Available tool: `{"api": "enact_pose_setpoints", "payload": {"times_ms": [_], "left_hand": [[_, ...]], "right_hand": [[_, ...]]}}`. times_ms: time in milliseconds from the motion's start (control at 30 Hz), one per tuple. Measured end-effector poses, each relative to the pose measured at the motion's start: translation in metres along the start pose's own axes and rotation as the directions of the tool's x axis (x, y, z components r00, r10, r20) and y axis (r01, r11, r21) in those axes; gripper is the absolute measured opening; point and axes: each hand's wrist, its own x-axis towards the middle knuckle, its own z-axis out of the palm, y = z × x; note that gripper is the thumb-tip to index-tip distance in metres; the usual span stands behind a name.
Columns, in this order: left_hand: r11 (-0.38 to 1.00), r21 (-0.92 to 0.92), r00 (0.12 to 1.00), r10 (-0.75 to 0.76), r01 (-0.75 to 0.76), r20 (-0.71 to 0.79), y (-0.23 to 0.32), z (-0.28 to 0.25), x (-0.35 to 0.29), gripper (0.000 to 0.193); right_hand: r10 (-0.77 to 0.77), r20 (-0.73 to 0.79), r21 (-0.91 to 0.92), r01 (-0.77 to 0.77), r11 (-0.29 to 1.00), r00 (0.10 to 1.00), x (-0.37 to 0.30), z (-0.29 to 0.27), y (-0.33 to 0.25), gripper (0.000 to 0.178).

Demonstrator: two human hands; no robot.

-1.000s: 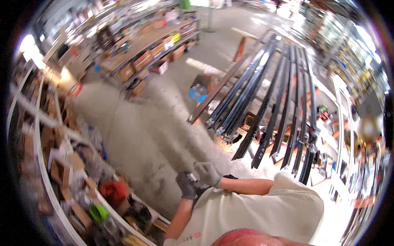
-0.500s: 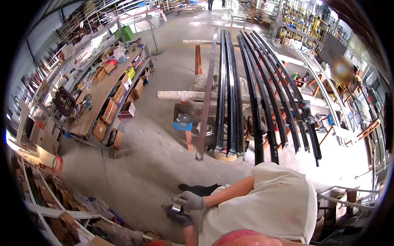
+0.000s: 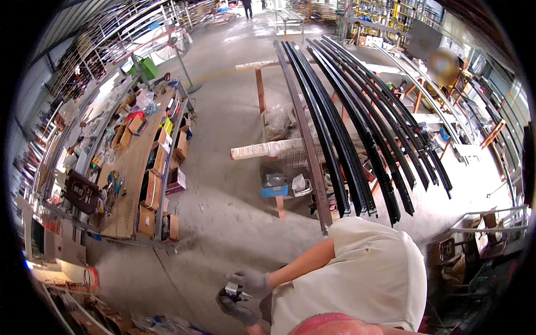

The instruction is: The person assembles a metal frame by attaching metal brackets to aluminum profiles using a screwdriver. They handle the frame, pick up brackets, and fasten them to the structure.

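Both my hands, in grey gloves, are close together at the lower middle. My right hand comes from the upper arm of the pale shirt, its fingers closed on the upper side of a small silver metal fitting. From below, my left hand has its fingers wrapped round the same fitting. A short, narrow part sticks out of it to the right. The fitting is too small and partly covered to tell its exact kind. It is held in the air above the concrete floor.
Long black metal profiles and a brown profile lie across padded trestles ahead. A blue bin stands beneath. On the left is a workbench with boxes and tools. Cluttered shelving lines the lower left.
The view has swung, so the profiles and workbench appear shifted. The fitting has turned in my hands and shows more of its silver side and the narrow part. Both hands stay on it.
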Motion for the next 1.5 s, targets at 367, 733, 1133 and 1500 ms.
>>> {"api": "enact_pose_setpoints", "payload": {"times_ms": [367, 733, 1133, 1500], "left_hand": [[0.973, 0.165, 0.826, 0.04, -0.159, 0.562, -0.043, -0.129, 0.21, 0.083], [0.995, 0.099, 0.677, -0.095, 0.033, 0.73, -0.064, -0.235, 0.364, 0.069], [0.881, 0.366, 0.779, 0.005, -0.3, 0.627, -0.052, -0.216, 0.561, 0.069], [0.912, 0.374, 0.784, -0.105, -0.17, 0.612, -0.083, -0.193, 0.664, 0.063]], "right_hand": [[0.127, -0.293, 0.023, -0.126, 0.992, 0.948, 0.167, 0.113, -0.034, 0.067], [0.253, -0.343, 0.257, -0.169, 0.952, 0.905, 0.276, 0.221, -0.09, 0.05], [0.245, 0.002, 0.332, -0.231, 0.915, 0.97, 0.492, 0.193, -0.114, 0.048], [-0.008, -0.166, 0.197, 0.041, 0.979, 0.986, 0.578, 0.184, -0.174, 0.044]]}}
